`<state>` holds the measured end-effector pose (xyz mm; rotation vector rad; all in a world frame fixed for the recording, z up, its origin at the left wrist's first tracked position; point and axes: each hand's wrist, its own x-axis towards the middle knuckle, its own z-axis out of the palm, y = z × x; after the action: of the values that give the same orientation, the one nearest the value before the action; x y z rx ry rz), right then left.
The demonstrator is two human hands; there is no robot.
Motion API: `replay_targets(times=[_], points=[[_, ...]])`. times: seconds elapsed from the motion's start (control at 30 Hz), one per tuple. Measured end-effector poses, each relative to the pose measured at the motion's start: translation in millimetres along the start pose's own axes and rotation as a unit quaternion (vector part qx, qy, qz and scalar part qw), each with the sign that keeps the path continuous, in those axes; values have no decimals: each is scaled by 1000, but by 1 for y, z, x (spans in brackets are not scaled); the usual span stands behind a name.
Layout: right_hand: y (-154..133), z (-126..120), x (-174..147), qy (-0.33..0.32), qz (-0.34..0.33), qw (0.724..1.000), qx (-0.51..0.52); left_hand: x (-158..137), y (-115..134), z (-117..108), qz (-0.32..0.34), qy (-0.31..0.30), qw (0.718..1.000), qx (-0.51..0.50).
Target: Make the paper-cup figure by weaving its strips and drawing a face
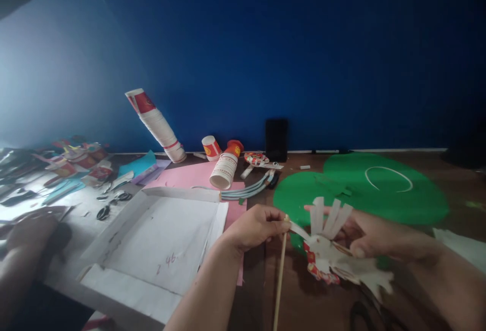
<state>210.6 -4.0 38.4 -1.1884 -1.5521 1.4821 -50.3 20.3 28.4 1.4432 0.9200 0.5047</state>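
Observation:
My left hand [261, 227] is closed in a pinch at the top end of a thin wooden stick [281, 275]. A white paper strip of the cut-up paper cup [322, 250] runs to the same fingertips. The cup piece is fringed into several strips, with red printed parts curling underneath. It is held in my right hand [370, 235], the thumb lying on its near side and the other fingers partly hidden behind it. Dark scissors [362, 316] lie below that hand, partly cut off by the frame edge.
A shallow white box [163, 235] lies left of my arm on pink paper [186, 175]. Behind stand a leaning cup stack [159, 128], more paper cups [224, 169] and a black block [276, 139]. Green sheets [387, 204] lie right. Another person's hand [32, 235] is far left.

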Motion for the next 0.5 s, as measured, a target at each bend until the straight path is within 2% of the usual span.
replay_targets(times=[0.03,0.1,0.13,0.27,0.37,0.5], points=[[-6,4,-1,-112,47,992,34,0,0,1,-1,3,1000,9],[-16,8,-2,-162,85,981,68,1,2,2,-3,10,999,31],[-19,8,-3,-161,96,980,64,1,2,2,-4,15,999,43],[-12,6,-2,-77,132,988,10,2,5,2,-4,32,994,103],[-1,8,-3,-10,127,992,9,3,6,3,0,36,990,137],[6,10,-5,18,109,993,27,3,7,4,-16,41,987,154]])
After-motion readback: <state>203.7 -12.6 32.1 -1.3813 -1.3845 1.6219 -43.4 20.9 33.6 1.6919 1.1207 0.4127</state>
